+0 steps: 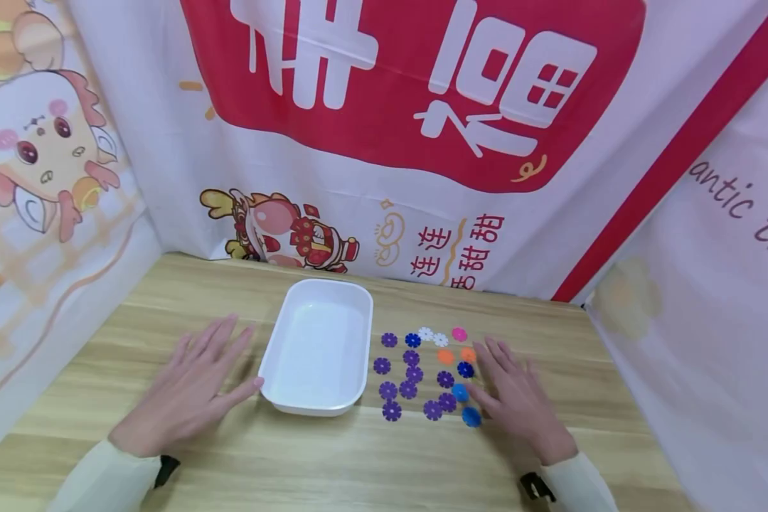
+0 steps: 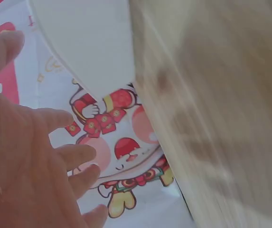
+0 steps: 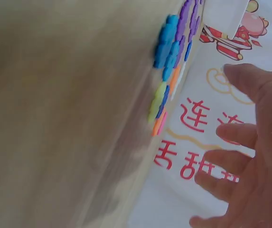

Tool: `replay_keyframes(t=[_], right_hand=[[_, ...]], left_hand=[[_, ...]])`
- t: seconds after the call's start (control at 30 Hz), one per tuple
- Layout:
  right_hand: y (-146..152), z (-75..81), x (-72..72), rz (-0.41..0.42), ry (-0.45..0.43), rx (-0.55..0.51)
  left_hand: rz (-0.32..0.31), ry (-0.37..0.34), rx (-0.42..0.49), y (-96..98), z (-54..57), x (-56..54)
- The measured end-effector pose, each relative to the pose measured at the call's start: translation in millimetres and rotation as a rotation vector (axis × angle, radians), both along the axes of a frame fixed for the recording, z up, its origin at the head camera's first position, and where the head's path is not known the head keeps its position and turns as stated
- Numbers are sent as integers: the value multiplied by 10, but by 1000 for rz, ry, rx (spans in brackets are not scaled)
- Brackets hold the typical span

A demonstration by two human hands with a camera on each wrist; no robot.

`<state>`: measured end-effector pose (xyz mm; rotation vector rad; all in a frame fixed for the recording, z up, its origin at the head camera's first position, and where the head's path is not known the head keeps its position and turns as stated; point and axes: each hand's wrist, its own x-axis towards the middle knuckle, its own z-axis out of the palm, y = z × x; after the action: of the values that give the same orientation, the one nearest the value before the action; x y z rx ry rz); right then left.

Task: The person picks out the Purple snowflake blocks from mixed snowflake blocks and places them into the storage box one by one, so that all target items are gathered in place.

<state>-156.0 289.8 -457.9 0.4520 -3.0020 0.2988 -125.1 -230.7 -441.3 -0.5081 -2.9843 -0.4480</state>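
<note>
A white rectangular tray (image 1: 316, 348) stands on the wooden table, with nothing inside it. My left hand (image 1: 195, 384) is to its left, fingers spread, thumb tip right at the tray's near-left edge. In the left wrist view the left hand (image 2: 26, 156) holds nothing. Right of the tray lie several flat notched discs: purple ones (image 1: 414, 374), white ones (image 1: 426, 333), orange ones (image 1: 445, 357), a pink one (image 1: 459, 334) and blue ones (image 1: 471, 417). My right hand (image 1: 518, 398) hovers at their right side, fingers extended, holding nothing. A yellow-green disc (image 3: 157, 102) shows in the right wrist view.
The wooden table (image 1: 371, 462) meets a white and red printed cloth (image 1: 358, 163) at its back edge. More printed cloth hangs at the left (image 1: 51, 178) and right (image 1: 710, 299) sides.
</note>
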Motion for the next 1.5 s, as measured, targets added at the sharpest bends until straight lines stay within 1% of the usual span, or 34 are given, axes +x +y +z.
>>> replay_keyframes(t=[0.1,0.2,0.3,0.4,0.5,0.63,0.73,0.87,0.97,1.1,1.3,1.5], right_hand=[[-73,23,-87,41,5,-19],[-170,62,-185,84,5,-59],[-281,99,-275,113,-15,-113],[-403,123,-356,146,-55,-153],[-534,127,-448,212,-82,-159],[-717,132,-614,302,-121,-138],[-845,159,-740,333,-156,-122],[-986,181,-869,313,-198,-96],[-1071,168,-958,300,-237,-81],[-1153,136,-1058,304,-283,-78],[-1233,75,-1159,291,-313,-85],[-1282,0,-1199,276,-345,-71]], left_hand=[[-36,-27,46,89,32,-26],[-67,-44,93,194,29,-32],[-83,-52,117,287,21,-28],[-88,-57,121,350,25,-34],[-87,-51,106,379,31,-49],[-80,-58,90,407,22,-72],[-72,-66,87,435,15,-93],[-71,-65,82,480,18,-128],[-69,-70,79,511,25,-144],[-63,-94,75,529,24,-144],[-70,-113,83,502,23,-150],[-65,-140,106,426,35,-151]])
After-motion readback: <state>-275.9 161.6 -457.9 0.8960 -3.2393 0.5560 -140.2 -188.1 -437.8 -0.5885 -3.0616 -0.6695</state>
